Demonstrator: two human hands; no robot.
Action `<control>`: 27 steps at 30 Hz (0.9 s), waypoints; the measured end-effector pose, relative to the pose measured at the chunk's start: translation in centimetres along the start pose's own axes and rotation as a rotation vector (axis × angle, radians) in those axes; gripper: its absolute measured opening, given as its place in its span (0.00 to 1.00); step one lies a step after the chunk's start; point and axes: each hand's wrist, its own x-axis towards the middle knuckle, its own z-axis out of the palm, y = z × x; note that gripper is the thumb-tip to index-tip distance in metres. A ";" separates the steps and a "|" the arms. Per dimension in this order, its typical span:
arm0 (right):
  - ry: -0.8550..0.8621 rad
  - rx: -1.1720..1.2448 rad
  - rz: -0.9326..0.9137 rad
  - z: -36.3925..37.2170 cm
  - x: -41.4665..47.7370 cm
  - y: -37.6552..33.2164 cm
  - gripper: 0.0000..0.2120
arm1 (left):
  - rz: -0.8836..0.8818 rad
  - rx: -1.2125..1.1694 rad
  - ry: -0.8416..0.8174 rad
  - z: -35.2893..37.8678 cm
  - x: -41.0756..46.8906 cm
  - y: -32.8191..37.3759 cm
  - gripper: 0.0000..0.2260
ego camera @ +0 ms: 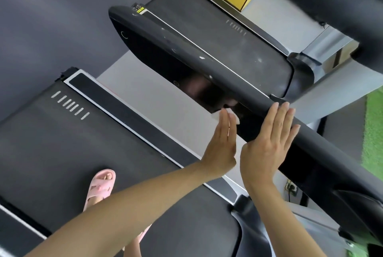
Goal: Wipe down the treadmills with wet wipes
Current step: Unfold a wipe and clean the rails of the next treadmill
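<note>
Fingers (224,124) of the left hand (220,147) lie straight and pressed together, pushing a white wet wipe (235,118) flat against the glossy black console panel (165,60) of a treadmill. Just beside it, the right hand (269,145) rests flat on the console's matte grey top edge, fingers straight and slightly spread. Below, a pink slide sandal (101,186) stands on the dark grey treadmill belt (62,149).

No text is legible: the yellow sticker (140,9) on the far treadmill (207,18) (tiny and blurred) cannot be read.
</note>
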 end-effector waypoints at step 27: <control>0.112 -0.046 -0.046 0.8 0.1 0.5 0.36 | -0.420 -0.314 -0.044 -2.5 2.1 1.0 0.47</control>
